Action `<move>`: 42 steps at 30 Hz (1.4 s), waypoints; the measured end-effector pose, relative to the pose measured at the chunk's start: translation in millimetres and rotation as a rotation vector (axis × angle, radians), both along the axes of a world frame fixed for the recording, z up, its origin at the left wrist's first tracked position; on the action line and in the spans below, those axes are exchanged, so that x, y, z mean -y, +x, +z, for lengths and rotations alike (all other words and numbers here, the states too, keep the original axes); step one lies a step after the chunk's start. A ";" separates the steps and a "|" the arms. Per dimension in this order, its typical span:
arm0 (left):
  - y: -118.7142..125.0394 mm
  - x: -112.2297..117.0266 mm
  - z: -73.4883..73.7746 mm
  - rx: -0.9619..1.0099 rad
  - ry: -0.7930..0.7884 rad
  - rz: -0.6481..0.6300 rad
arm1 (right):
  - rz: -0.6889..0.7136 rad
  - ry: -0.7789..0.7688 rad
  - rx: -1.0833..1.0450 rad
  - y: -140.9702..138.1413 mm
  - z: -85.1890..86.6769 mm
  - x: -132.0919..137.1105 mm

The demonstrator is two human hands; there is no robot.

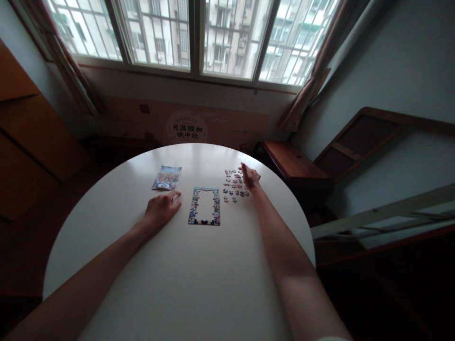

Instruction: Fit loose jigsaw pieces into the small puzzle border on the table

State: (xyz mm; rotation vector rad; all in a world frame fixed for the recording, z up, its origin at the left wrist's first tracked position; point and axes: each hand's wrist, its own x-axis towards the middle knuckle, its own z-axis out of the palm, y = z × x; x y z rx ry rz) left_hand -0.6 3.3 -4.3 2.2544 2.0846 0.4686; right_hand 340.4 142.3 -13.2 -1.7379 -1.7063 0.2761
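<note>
while curled left hand (162, 207) rests on glossy table (185, 284), right hand (250, 177) fingers pinch knobby pieces (232, 185).

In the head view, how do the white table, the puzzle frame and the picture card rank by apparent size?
1. white table
2. puzzle frame
3. picture card, which lies farther from the camera, so its true size is unsure.

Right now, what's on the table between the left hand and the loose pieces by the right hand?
The puzzle frame, border done and middle open, lies between the left hand and the loose pieces, in the head view.
</note>
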 end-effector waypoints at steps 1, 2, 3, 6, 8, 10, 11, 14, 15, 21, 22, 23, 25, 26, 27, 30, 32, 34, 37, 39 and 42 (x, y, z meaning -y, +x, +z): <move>0.0 0.0 -0.2 -0.002 0.003 0.001 | -0.022 0.010 -0.025 2.7 0.1 0.5; -0.1 0.1 -0.2 -0.004 0.005 0.001 | -0.038 0.016 -0.044 5.1 -0.1 1.1; -0.2 0.3 0.0 -0.005 0.007 0.002 | -0.046 0.016 -0.057 7.0 -0.6 1.7; -0.4 1.1 1.0 0.001 0.009 -0.004 | -0.026 0.007 -0.069 9.5 -3.5 3.0; -0.4 1.4 1.4 0.007 0.016 -0.009 | -0.018 0.015 -0.081 10.0 -5.7 2.9; -0.4 1.4 1.1 0.009 0.018 -0.015 | -0.056 0.025 -0.105 10.9 -7.7 2.2; -0.4 1.2 0.8 0.007 0.017 -0.013 | -0.082 0.024 -0.114 11.6 -8.6 1.6; -0.8 0.7 -0.4 0.001 0.006 -0.002 | -0.119 0.003 -0.099 13.5 -10.4 0.1; -1.0 0.6 -0.6 0.002 0.003 0.000 | -0.114 0.001 -0.089 13.8 -10.6 -0.1; -0.8 1.0 1.0 0.005 0.000 -0.002 | -0.134 0.094 -0.128 10.5 -6.8 6.9; -0.6 1.2 1.4 0.004 0.003 -0.001 | -0.113 0.096 -0.132 9.4 -5.6 8.8; -0.3 1.3 1.7 0.003 0.006 0.000 | -0.082 0.093 -0.131 8.2 -4.4 10.5; 0.0 1.3 1.8 0.003 0.007 0.002 | -0.019 0.082 -0.119 6.0 -2.5 13.1; 0.0 1.2 1.6 0.002 0.006 0.001 | -0.002 0.077 -0.111 5.1 -1.9 13.8; -0.1 1.1 1.3 0.000 0.006 0.000 | 0.002 0.075 -0.102 4.3 -1.6 14.3; -0.6 1.0 0.5 -0.002 0.011 -0.006 | -0.003 0.088 -0.072 3.1 -1.8 14.6; -0.6 1.2 0.5 -0.001 0.012 -0.008 | 0.027 0.097 -0.040 2.7 -1.8 15.0; -0.4 1.5 1.2 0.001 0.008 -0.006 | 0.084 0.086 -0.012 2.3 -1.1 16.1; 0.2 2.0 2.6 0.006 0.000 0.003 | 0.133 0.075 -0.036 2.7 0.1 17.5; 0.4 2.0 3.2 0.006 -0.007 0.001 | 0.085 0.098 -0.088 3.6 -0.3 17.1; 0.3 1.7 3.0 0.004 -0.010 -0.001 | -0.009 0.101 -0.131 4.9 -2.4 15.0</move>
